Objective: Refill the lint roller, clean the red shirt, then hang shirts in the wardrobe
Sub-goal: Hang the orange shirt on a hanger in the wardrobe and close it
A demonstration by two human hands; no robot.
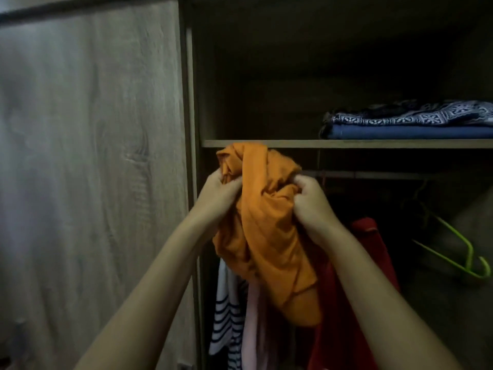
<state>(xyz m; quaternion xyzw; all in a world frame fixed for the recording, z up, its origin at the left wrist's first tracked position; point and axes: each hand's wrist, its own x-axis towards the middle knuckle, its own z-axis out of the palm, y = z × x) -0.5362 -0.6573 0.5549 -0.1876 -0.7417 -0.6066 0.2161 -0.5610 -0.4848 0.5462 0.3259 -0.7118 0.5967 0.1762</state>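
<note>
An orange shirt (266,231) is bunched up in front of the open wardrobe, just below the shelf edge (373,143). My left hand (222,192) grips its left side and my right hand (310,198) grips its right side, both raised. Behind it a red shirt (373,252) hangs from the rail (373,175). A striped white and navy garment (226,316) and a pale pink one (252,337) hang lower left. Any hanger inside the orange shirt is hidden by the cloth.
A green hanger (458,249) with nothing on it hangs at the right. Folded blue and patterned cloths (410,124) lie on the shelf at the right. The wooden wardrobe door (90,169) fills the left side.
</note>
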